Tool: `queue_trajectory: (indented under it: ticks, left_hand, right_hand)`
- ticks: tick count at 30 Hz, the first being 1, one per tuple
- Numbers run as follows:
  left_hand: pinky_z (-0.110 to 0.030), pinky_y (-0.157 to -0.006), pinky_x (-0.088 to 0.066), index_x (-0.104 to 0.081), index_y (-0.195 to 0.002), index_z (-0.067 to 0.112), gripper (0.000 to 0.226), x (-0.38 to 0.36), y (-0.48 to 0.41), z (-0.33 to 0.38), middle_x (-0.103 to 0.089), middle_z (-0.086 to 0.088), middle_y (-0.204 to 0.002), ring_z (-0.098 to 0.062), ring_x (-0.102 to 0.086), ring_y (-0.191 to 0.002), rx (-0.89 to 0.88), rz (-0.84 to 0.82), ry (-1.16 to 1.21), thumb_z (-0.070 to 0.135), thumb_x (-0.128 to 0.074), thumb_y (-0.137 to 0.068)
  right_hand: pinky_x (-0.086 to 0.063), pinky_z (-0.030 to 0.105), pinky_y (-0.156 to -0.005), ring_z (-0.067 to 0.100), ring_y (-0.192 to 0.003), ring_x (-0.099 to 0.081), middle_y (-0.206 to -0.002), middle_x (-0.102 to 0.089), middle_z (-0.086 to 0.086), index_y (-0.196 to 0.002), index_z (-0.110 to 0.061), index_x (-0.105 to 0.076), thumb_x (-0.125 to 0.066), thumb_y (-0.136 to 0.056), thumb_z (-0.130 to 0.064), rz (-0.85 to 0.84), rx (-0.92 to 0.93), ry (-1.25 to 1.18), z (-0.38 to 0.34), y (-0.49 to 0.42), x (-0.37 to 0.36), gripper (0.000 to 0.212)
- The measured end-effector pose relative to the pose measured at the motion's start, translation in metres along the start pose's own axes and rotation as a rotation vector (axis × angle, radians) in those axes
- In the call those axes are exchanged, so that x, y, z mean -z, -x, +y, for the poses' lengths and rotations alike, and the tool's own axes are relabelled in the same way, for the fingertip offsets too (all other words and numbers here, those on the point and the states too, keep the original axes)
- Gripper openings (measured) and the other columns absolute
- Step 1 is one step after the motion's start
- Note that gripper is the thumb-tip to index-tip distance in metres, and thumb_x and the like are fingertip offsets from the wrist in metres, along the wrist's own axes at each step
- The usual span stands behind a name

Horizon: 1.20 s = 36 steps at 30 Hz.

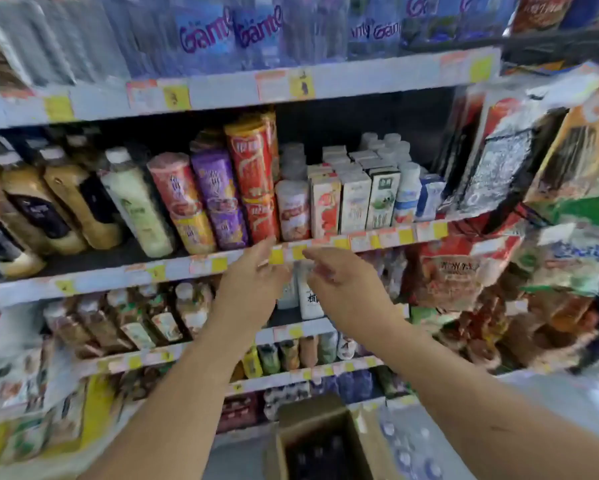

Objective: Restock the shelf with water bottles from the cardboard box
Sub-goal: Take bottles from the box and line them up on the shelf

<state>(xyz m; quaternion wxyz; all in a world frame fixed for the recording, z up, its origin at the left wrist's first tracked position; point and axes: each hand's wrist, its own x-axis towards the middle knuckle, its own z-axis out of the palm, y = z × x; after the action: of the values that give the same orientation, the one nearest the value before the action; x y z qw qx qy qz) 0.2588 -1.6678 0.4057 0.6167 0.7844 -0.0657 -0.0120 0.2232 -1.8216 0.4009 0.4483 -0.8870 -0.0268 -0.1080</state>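
Both my hands are raised in front of the middle shelf (94, 278), empty. My left hand (253, 282) has its fingers straight and reaches up to the shelf's front edge below the red canisters. My right hand (339, 282) hangs beside it with loosely bent fingers, holding nothing. An open cardboard box (312, 420) stands on the floor below, with dark bottle tops dimly visible inside. A wrapped pack of water bottles (409, 448) lies to the right of the box. More wrapped water bottles (256, 32) fill the top shelf. The picture is blurred.
The middle shelf holds tan drink bottles (66, 202), stacked canisters (253, 174) and small cartons (353, 199). Lower shelves carry small bottles and cans. Bagged snacks (550, 174) hang on a rack at the right.
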Motion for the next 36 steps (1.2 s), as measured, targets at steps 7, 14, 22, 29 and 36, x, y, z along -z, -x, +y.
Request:
queue_trajectory:
  ticks: [7,14,22,29,36]
  left_hand:
    - [-0.001,-0.059,-0.042,-0.051,-0.144,0.026,0.048,-0.048,0.055,-0.166,-0.052,0.01,-0.133,0.01,-0.052,-0.095,0.384,-0.096,-0.02,0.028,-0.062,-0.097]
    - [-0.012,-0.08,-0.037,-0.054,-0.14,0.03,0.043,-0.069,0.094,-0.339,-0.055,0.012,-0.14,0.001,-0.053,-0.116,0.609,-0.195,-0.037,0.024,-0.059,-0.099]
    - [-0.018,-0.097,-0.038,-0.056,-0.139,0.029,0.042,-0.122,0.115,-0.501,-0.058,0.007,-0.141,0.0,-0.053,-0.119,0.758,-0.195,-0.078,0.025,-0.061,-0.097]
    - [-0.007,-0.082,-0.034,-0.055,-0.139,0.036,0.044,-0.181,0.108,-0.627,-0.057,0.02,-0.137,0.023,-0.046,-0.098,0.749,-0.142,-0.025,0.029,-0.062,-0.096]
    - [-0.014,-0.092,-0.041,-0.06,-0.134,0.033,0.04,-0.201,0.094,-0.69,-0.062,0.025,-0.117,0.022,-0.053,-0.099,0.751,-0.068,0.049,0.026,-0.065,-0.095]
  right_hand:
    - [-0.04,0.013,-0.063,0.015,-0.085,-0.063,-0.111,-0.069,0.002,-0.117,-0.025,-0.068,-0.057,-0.092,-0.019,-0.174,-0.345,0.183,0.157,0.092,-0.092,0.029]
    - [-0.045,0.004,-0.066,-0.002,-0.076,-0.062,-0.11,-0.071,-0.005,-0.12,-0.031,-0.067,-0.059,-0.083,-0.027,-0.319,-0.678,0.252,0.306,0.163,-0.198,0.038]
    - [-0.044,0.03,-0.091,0.025,-0.114,-0.058,-0.126,-0.062,0.002,-0.138,-0.026,-0.049,-0.061,-0.088,-0.034,-0.442,-0.75,0.38,0.462,0.181,-0.317,0.052]
    - [-0.045,0.037,-0.097,0.034,-0.116,-0.054,-0.126,-0.056,0.018,-0.129,-0.008,-0.051,-0.062,-0.091,-0.024,-0.408,-0.715,0.471,0.596,0.158,-0.417,0.042]
    - [-0.048,0.038,-0.082,0.039,-0.097,-0.058,-0.111,-0.057,0.021,-0.103,-0.004,-0.063,-0.054,-0.088,-0.004,-0.358,-0.586,0.602,0.66,0.149,-0.46,0.017]
